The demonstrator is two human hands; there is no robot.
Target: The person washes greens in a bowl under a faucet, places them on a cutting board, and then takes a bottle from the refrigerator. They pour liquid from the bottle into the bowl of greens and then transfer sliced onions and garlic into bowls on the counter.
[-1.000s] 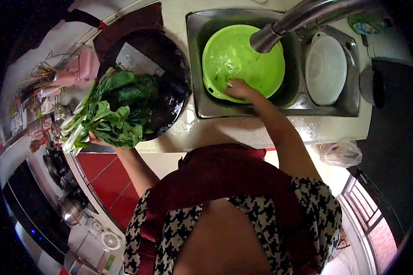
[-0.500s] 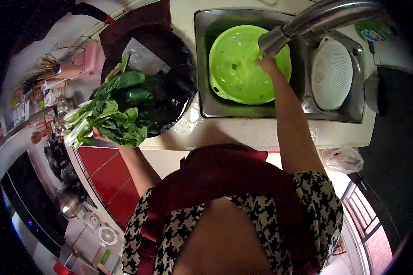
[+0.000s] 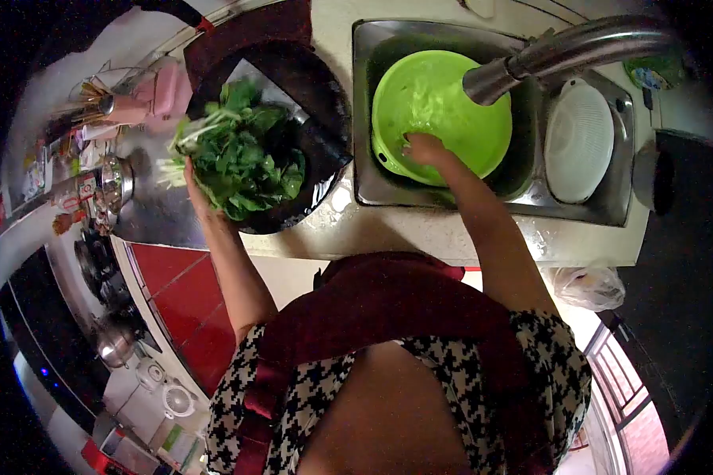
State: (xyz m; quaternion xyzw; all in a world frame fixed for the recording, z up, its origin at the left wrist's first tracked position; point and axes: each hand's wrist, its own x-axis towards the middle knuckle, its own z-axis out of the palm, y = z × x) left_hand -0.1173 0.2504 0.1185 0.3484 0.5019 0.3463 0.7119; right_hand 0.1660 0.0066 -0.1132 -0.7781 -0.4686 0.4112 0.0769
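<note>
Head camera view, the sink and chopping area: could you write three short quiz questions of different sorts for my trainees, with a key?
1. Multiple choice: the right hand reaches into which thing?
a) plastic bag
b) green basin
c) fan

2. True or false: the white colander shares one sink compartment with the green basin.

3. Short answer: the left hand is at the leafy greens. Which broad-bladed tool lies on the round dark board?

Key:
1. b
2. False; they are in separate compartments.
3. A cleaver.
</note>
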